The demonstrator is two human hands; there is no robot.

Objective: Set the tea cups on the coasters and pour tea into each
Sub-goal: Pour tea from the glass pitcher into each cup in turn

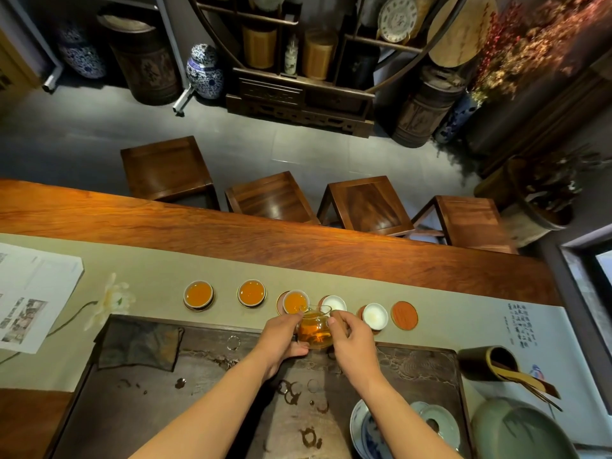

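A row of small white cups stands on round coasters along the grey runner. Three cups hold amber tea: the left cup [198, 294], the second cup [251, 292] and the third cup [295, 302]. Two cups look empty: one [334, 303] just behind the pitcher and one [375, 316] to its right. A red coaster [404, 315] at the right end is bare. A glass pitcher [314, 328] of amber tea is held between my left hand [281, 339] and my right hand [352, 339], both gripping its sides.
A dark stone tea tray [205, 392] with wet rings lies under my arms, a dark cloth [139, 346] on its left. A blue-white bowl [367, 429], a lid [437, 422] and a tool holder [486, 362] sit at right. Papers [29, 293] lie far left. Several stools stand beyond the table.
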